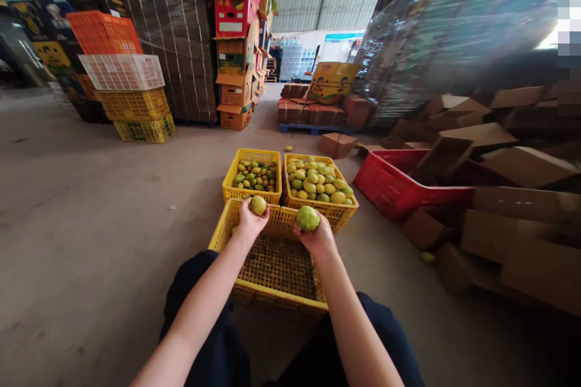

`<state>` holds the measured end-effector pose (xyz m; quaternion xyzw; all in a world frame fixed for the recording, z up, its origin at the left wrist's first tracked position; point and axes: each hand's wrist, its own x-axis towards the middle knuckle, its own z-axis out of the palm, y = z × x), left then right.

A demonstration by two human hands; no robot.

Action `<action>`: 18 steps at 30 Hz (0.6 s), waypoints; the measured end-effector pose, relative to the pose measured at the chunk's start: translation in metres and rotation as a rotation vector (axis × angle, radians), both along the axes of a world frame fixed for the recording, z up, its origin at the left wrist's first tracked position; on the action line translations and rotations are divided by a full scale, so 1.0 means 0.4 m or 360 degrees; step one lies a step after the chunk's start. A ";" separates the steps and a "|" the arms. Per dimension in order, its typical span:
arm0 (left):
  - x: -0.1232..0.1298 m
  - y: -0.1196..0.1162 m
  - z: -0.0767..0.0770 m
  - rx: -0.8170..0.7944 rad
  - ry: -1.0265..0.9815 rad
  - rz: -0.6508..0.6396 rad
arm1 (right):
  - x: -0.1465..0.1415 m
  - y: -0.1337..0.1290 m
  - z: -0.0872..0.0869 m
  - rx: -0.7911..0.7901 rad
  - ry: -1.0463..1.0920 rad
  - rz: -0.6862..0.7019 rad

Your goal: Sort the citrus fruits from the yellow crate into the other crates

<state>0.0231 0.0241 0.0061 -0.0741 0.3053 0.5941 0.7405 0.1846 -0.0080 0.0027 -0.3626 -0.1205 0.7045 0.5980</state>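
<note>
Over the near yellow crate (276,260), our left fingers (265,216) hold a yellowish fruit (258,205), our right fingers (298,231) a larger green fruit (307,218).

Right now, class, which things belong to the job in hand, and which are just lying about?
In the job:
yellowish fruit in left hand
green fruit in right hand
near yellow crate
rear left fruit crate
rear right fruit crate

Apparently lying about:
red crate
cardboard boxes
stacked crates
stray fruit

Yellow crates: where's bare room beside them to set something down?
Leftward, floor between the nearest yellow crate and stacked crates looks largely bare. Crowded: rightward, by a red crate and cardboard boxes; behind, by fruit-filled crates.
</note>
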 end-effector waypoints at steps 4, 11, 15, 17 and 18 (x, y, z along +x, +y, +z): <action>-0.001 0.001 0.004 -0.0005 -0.0019 0.0059 | -0.006 -0.005 0.003 0.0031 0.0018 0.0015; -0.007 -0.016 0.012 0.0091 -0.0259 -0.0190 | -0.008 -0.025 0.028 0.0193 0.0046 0.0055; -0.002 -0.019 0.016 0.0137 -0.0217 -0.0211 | -0.007 -0.026 0.027 0.0147 0.0032 0.0136; 0.003 -0.015 0.015 0.0090 -0.0129 -0.0172 | -0.007 -0.024 0.025 0.0094 0.0022 0.0178; 0.006 -0.012 0.014 0.0049 -0.0070 -0.0147 | -0.008 -0.023 0.024 0.0077 0.0017 0.0181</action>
